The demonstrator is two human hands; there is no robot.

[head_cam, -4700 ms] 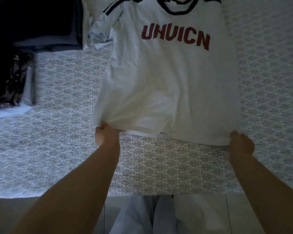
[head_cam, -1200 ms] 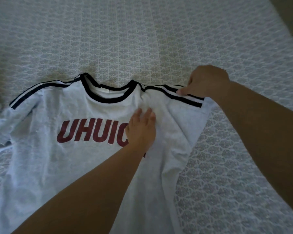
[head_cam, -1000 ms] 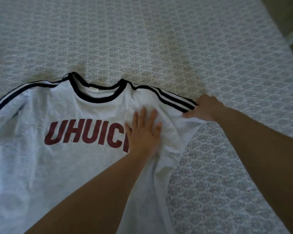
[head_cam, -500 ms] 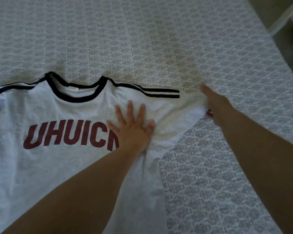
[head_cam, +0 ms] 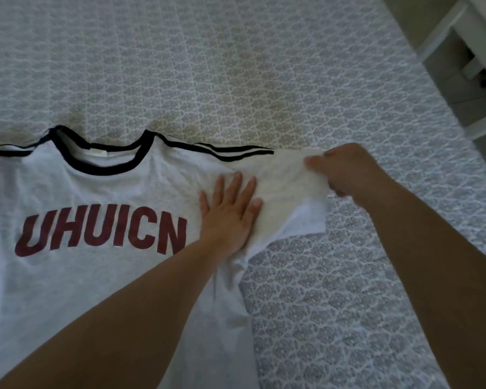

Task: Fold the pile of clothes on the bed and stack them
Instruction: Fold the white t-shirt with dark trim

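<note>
A white T-shirt (head_cam: 96, 276) with a black collar, black shoulder stripes and red letters lies face up on the patterned bedspread (head_cam: 264, 80). My left hand (head_cam: 229, 211) presses flat on the shirt near its right armpit, fingers spread. My right hand (head_cam: 345, 172) pinches the end of the right sleeve (head_cam: 289, 178), which is stretched out to the right and lifted slightly at the cuff. The shirt's left side and hem run out of view.
The bed's right edge runs diagonally at the upper right, with a white piece of furniture (head_cam: 466, 51) on the floor beyond it. Bare bedspread lies above the collar and to the right of the shirt.
The right sleeve has been drawn outward to the right and spread out. My right hand went from lying along the cuff to pinching it. My left hand stays pressed on the shirt.
</note>
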